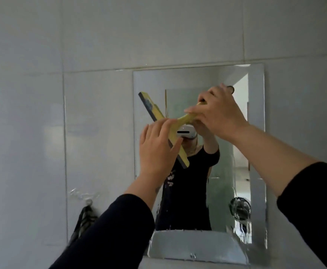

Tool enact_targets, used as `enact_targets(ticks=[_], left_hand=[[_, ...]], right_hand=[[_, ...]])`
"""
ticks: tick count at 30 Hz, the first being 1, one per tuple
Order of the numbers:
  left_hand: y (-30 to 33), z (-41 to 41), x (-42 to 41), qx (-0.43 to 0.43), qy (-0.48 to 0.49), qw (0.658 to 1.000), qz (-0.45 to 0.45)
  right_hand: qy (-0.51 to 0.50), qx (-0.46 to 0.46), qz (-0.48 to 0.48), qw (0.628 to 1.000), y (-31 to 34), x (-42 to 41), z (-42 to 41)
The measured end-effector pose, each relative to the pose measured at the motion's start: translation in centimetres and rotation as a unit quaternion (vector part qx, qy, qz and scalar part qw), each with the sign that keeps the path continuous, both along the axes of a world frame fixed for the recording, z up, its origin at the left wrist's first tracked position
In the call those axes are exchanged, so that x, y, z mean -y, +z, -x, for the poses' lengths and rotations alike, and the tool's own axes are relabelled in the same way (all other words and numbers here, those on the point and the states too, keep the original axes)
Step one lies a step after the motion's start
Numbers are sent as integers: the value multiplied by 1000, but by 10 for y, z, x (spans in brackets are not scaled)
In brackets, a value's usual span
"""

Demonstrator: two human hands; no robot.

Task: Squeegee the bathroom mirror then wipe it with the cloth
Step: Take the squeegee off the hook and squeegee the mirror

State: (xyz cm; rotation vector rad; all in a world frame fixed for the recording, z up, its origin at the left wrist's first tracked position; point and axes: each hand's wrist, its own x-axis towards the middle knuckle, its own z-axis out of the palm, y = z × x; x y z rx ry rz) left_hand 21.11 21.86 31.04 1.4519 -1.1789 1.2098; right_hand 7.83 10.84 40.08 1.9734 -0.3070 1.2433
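A rectangular mirror (256, 133) hangs on the white tiled wall. A yellow squeegee (155, 111) with a dark rubber blade lies diagonally against the glass, its blade running from upper left to lower right. My right hand (219, 111) is closed around the squeegee's yellow handle at the upper right. My left hand (157, 146) rests on the middle of the blade bar with fingers spread, pressing it toward the glass. Wet streaks show on the lower part of the mirror. No cloth is clearly visible.
A white shelf (195, 247) juts out below the mirror. A clear hook (85, 199) on the left wall holds a dark striped item (83, 222). A person in a black shirt wearing a headset is reflected in the glass.
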Motion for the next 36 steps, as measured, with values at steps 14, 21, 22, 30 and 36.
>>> enact_targets(ticks=[14,21,22,30,36], left_hand=[[-16,-71,12,-165,51,981,-92],[-4,-66,31,-176,75,974,-120],[-4,-66,32,-179,76,973,-122],[-3,-61,34,-202,80,968,-126],[0,-60,38,-207,86,967,-121]], right_hand=[[-2,84,-108,991,84,-24,-86],[-17,51,-92,994,96,-32,-108],[-21,44,-87,995,96,-31,-107],[-75,14,-64,995,86,-16,-82],[-106,-8,-101,989,81,-2,-51]])
